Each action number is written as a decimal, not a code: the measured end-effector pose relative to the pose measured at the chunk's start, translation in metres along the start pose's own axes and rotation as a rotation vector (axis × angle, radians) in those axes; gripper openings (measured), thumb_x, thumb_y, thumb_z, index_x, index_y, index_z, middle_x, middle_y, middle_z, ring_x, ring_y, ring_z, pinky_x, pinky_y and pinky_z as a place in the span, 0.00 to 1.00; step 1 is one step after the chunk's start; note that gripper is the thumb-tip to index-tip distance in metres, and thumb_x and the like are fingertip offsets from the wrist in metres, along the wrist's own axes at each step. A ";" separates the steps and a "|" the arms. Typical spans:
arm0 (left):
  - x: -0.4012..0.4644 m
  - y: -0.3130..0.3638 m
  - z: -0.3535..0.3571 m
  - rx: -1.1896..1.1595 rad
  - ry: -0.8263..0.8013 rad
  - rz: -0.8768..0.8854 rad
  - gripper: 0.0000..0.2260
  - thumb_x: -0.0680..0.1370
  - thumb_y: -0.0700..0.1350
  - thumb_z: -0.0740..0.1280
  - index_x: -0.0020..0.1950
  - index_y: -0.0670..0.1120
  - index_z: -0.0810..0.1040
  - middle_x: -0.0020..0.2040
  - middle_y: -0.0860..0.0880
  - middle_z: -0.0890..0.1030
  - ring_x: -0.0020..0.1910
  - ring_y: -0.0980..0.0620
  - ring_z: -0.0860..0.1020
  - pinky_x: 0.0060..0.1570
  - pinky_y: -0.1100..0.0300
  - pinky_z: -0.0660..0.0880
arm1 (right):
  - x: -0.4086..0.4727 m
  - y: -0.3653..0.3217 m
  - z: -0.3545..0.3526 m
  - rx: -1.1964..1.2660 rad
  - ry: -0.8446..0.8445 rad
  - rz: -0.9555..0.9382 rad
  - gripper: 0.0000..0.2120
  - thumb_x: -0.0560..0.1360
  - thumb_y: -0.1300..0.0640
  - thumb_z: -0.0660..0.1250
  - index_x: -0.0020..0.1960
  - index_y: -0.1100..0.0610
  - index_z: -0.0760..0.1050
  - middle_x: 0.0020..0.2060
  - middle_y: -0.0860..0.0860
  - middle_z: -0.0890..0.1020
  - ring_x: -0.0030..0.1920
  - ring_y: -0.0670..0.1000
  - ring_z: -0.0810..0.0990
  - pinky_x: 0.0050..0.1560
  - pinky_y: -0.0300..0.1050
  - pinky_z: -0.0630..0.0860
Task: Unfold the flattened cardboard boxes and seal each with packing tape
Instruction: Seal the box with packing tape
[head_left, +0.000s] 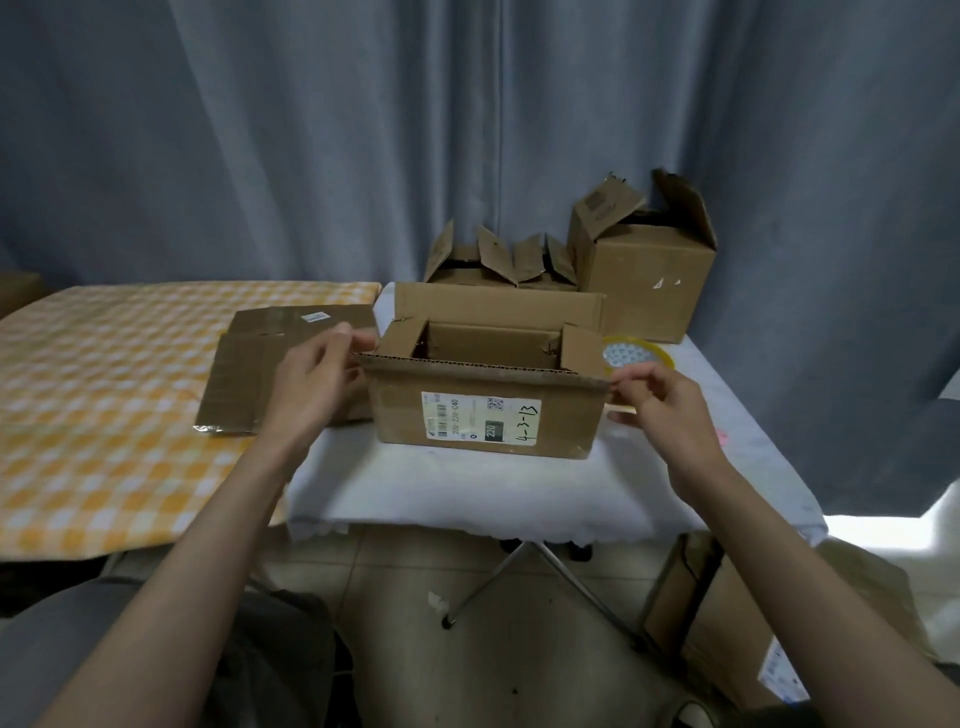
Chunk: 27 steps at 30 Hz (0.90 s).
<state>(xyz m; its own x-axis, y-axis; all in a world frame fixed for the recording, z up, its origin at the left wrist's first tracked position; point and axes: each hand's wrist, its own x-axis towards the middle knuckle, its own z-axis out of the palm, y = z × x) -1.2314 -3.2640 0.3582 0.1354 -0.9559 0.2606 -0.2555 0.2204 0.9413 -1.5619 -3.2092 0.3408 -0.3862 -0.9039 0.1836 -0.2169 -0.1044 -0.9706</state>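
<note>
Open cardboard box (485, 410) stands mid-table on the white cloth (467, 493), top flaps partly raised. Left hand (311, 379) pinches the near flap's left corner; right hand (660, 397) pinches its right corner. Flattened boxes (275, 364) lie just left; tape roll (636, 353) sits behind right; cloth in front lies bare.

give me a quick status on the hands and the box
Left hand and right hand pinch the near flap's ends. Box upright, end flaps folded in, long flaps open, untaped. Tape roll behind right corner; nothing blocking.
</note>
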 end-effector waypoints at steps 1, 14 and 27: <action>0.000 0.002 0.001 -0.007 -0.018 0.025 0.17 0.84 0.55 0.57 0.50 0.52 0.85 0.52 0.56 0.85 0.54 0.60 0.81 0.56 0.62 0.76 | 0.000 -0.003 0.000 0.013 0.019 -0.021 0.08 0.80 0.61 0.64 0.49 0.58 0.81 0.46 0.52 0.83 0.52 0.53 0.83 0.47 0.43 0.82; 0.008 0.008 0.005 0.253 -0.003 0.187 0.14 0.75 0.61 0.70 0.53 0.53 0.82 0.44 0.53 0.82 0.42 0.60 0.78 0.45 0.63 0.72 | 0.008 -0.013 0.014 -0.060 0.008 -0.124 0.16 0.76 0.46 0.71 0.57 0.55 0.77 0.38 0.46 0.79 0.40 0.38 0.79 0.51 0.47 0.80; 0.054 0.009 0.024 0.360 -0.077 0.268 0.17 0.75 0.56 0.73 0.59 0.50 0.78 0.50 0.51 0.79 0.48 0.50 0.78 0.49 0.54 0.75 | 0.037 -0.001 0.036 -0.116 0.069 0.019 0.26 0.70 0.42 0.76 0.61 0.54 0.72 0.44 0.50 0.74 0.47 0.49 0.75 0.49 0.47 0.75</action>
<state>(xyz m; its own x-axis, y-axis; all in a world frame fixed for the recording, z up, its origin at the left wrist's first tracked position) -1.2499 -3.3182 0.3759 -0.0491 -0.8892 0.4549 -0.5900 0.3934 0.7051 -1.5433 -3.2572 0.3431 -0.4511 -0.8742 0.1796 -0.3098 -0.0354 -0.9501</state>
